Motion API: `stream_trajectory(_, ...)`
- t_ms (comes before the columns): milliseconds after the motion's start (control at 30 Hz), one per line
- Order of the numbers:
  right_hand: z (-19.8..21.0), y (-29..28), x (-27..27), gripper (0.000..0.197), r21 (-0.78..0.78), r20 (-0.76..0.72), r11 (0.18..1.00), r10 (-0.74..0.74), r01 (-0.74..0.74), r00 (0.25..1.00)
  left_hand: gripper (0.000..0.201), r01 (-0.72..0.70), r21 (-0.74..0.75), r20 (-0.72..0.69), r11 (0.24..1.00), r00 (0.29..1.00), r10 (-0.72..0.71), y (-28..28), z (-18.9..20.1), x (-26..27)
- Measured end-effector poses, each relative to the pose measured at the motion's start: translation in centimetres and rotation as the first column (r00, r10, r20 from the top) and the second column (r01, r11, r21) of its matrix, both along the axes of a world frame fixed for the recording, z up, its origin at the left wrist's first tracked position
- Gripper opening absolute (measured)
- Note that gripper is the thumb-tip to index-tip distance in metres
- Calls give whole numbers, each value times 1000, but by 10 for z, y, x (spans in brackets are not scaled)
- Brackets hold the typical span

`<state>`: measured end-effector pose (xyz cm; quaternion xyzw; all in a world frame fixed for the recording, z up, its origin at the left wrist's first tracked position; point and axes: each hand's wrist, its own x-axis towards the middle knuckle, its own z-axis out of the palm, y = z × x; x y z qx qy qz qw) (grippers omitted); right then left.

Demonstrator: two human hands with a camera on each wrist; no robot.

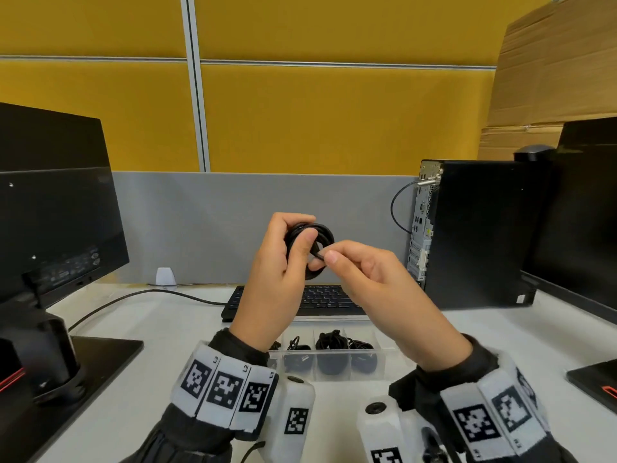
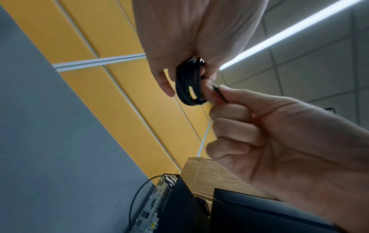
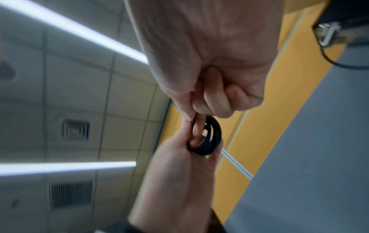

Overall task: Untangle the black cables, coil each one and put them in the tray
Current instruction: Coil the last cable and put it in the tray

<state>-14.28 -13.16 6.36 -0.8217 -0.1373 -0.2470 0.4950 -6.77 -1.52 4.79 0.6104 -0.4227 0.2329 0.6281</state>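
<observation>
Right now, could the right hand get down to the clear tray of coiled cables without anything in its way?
Probably yes: the tray lies open-topped just below the right hand, but that hand pinches the cable coil.

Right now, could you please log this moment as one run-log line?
left hand: holds coiled black cable | right hand: pinches its loose end | clear plastic divided tray: coils inside

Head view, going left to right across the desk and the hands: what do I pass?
Left monitor → white stand → left hand gripping the coiled cable → right hand pinching the cable's loose end → computer tower → right monitor.
</observation>
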Motion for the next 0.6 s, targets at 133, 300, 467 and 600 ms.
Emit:
stream_trajectory(133, 5, -11, -5, 26, -167, -2, 986, 20, -20, 1000, 18, -105, 60, 78, 993, 992, 100, 3, -1, 5)
stream_trajectory(300, 0, -29, -3, 36, -563, 489, 614, -292, 553, 822, 18, -59, -14, -36, 998, 998, 58, 0, -1, 7)
stream_trajectory(467, -11, -27, 18, 26, -283, 525, 847, -256, 450, 812, 23, 98, -210, -145, 973, 981, -130, -5, 4, -1)
stream_trajectory(600, -17, -13, 24, 18, 55, 351, 980, -197, 190, 915, 22, 156, -284, -189, 946, 958, -214, -7, 2, -4)
